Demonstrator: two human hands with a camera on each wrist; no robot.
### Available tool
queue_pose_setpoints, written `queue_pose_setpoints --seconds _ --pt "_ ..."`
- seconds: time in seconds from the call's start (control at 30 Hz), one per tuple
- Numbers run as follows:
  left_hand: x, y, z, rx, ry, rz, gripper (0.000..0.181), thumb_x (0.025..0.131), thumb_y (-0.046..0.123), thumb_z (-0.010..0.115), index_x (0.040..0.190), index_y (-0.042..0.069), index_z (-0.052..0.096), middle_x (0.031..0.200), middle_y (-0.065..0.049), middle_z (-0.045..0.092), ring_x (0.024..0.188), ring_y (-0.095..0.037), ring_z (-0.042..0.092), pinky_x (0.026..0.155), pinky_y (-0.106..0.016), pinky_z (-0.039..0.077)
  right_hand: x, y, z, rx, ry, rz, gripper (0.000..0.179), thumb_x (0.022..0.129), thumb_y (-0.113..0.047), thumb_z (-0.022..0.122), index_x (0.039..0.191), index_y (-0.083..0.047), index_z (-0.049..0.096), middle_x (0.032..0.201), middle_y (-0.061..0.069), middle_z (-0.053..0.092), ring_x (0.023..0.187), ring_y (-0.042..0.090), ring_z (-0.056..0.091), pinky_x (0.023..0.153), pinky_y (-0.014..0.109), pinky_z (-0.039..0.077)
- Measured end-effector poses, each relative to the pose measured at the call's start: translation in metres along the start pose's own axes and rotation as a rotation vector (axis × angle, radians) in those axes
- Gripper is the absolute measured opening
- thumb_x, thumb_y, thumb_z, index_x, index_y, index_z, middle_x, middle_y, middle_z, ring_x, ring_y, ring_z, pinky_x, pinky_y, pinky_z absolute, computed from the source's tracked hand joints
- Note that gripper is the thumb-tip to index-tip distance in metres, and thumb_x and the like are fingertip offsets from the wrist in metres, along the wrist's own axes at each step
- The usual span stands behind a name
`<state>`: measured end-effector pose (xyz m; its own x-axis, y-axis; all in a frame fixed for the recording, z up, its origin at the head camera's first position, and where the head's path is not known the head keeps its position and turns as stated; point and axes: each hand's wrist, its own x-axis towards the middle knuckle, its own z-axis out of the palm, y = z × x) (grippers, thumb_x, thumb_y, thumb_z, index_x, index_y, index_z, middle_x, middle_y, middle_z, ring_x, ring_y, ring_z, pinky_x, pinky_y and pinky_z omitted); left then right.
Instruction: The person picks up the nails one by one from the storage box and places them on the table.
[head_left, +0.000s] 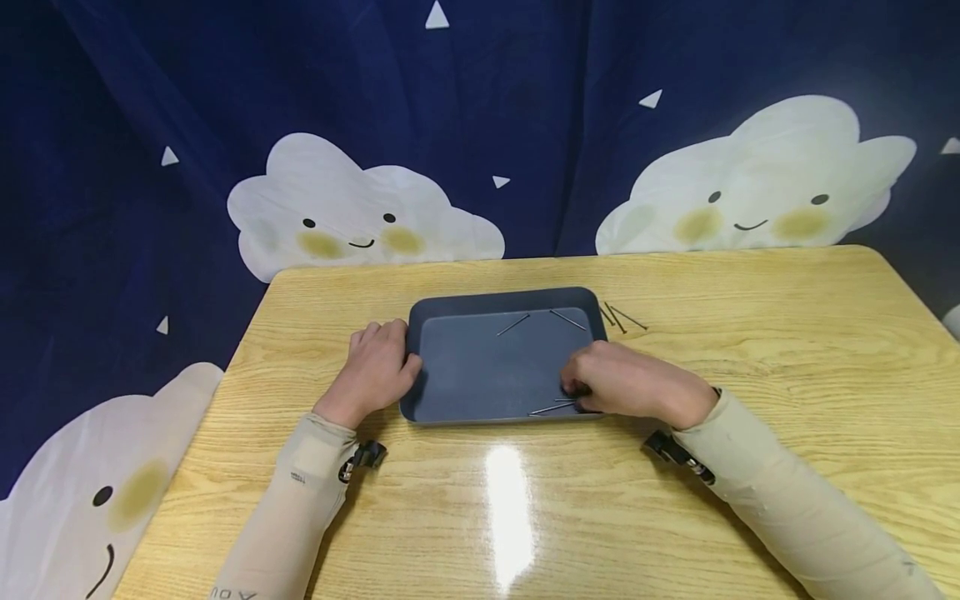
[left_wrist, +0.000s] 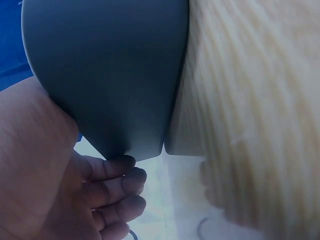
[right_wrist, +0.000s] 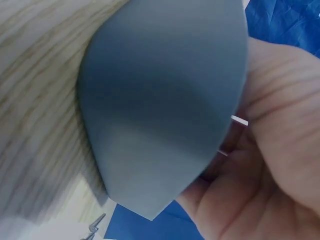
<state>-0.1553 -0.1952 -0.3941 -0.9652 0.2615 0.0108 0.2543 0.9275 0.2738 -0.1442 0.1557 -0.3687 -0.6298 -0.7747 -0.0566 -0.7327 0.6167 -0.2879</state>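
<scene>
A dark grey rectangular tray (head_left: 487, 367) sits on the wooden table. My left hand (head_left: 378, 367) holds its left end, the thumb at the rim and the other fingers curled along the outside wall (left_wrist: 115, 75). At the front right corner, my right hand (head_left: 618, 379) reaches over the rim with curled fingers. It pinches thin metal nails (head_left: 551, 409), whose ends stick out leftward from the fingertips. The fingertips themselves are partly hidden by the hand and, in the right wrist view, by the tray wall (right_wrist: 160, 115). Farther back inside lie two separate nails, one left (head_left: 513, 324) and one right (head_left: 567, 319).
Several loose nails (head_left: 628, 317) lie on the table just beyond the tray's right end. The wooden table (head_left: 787, 350) extends around the tray. A dark blue curtain (head_left: 540, 100) printed with clouds hangs behind its far edge.
</scene>
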Motion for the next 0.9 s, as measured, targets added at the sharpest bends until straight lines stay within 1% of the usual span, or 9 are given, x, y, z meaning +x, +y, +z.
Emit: queue_pose_setpoints --seconds 0.17,0.3,0.43,0.67,0.77,0.9 --pt "0.0001 -0.0003 -0.0001 -0.002 -0.004 -0.001 0.033 0.101 0.027 0.052 0.12 0.0 0.054 0.106 -0.014 0.063 0.095 -0.033 0.047 0.096 -0.052 0.034 -0.0008 -0.0014 -0.0021 -0.021 -0.008 0.017 0.022 0.079 0.002 0.08 0.078 -0.015 0.066 0.078 -0.006 0.063 0.071 0.007 0.054 0.065 0.025 0.047" --pt "0.0001 -0.0001 -0.0003 -0.001 -0.007 -0.001 0.033 0.101 0.027 0.052 0.12 0.0 0.054 0.107 -0.014 0.063 0.096 -0.033 0.047 0.095 -0.051 0.034 -0.0009 -0.0025 -0.0025 -0.031 -0.016 0.023 0.02 0.08 0.002 0.078 0.079 -0.014 0.066 0.079 -0.004 0.064 0.072 0.008 0.057 0.065 0.026 0.049" --pt "0.0 0.0002 -0.0007 0.0 -0.007 0.0 0.033 0.101 0.027 0.052 0.12 0.0 0.054 0.107 -0.014 0.062 0.095 -0.033 0.047 0.094 -0.051 0.034 -0.0013 -0.0038 -0.003 -0.035 -0.017 0.033 0.022 0.08 0.003 0.076 0.077 -0.015 0.064 0.078 -0.004 0.063 0.071 0.008 0.055 0.064 0.026 0.048" --pt "0.0 0.0007 -0.0011 0.001 -0.005 0.003 0.032 0.101 0.027 0.052 0.119 0.001 0.054 0.106 -0.014 0.062 0.094 -0.032 0.046 0.091 -0.049 0.033 -0.0004 -0.0045 -0.0026 -0.023 -0.051 0.055 0.037 0.085 0.002 0.072 0.066 -0.018 0.046 0.071 -0.006 0.048 0.065 0.008 0.041 0.059 0.022 0.036" --pt "-0.0003 0.0011 -0.0014 0.001 -0.005 0.003 0.033 0.101 0.027 0.052 0.12 0.0 0.054 0.106 -0.014 0.062 0.094 -0.032 0.046 0.091 -0.049 0.033 -0.0004 -0.0042 -0.0013 -0.031 -0.048 0.053 0.038 0.086 0.0 0.072 0.066 -0.019 0.046 0.07 -0.007 0.048 0.064 0.007 0.041 0.058 0.021 0.036" --pt "-0.0011 0.0017 -0.0016 -0.004 -0.009 0.001 0.034 0.102 0.027 0.052 0.122 0.0 0.054 0.107 -0.014 0.062 0.095 -0.032 0.046 0.093 -0.05 0.033 -0.0001 -0.0039 0.0011 -0.049 -0.026 0.038 0.033 0.086 -0.001 0.072 0.067 -0.018 0.051 0.072 -0.007 0.053 0.064 0.006 0.044 0.058 0.021 0.039"
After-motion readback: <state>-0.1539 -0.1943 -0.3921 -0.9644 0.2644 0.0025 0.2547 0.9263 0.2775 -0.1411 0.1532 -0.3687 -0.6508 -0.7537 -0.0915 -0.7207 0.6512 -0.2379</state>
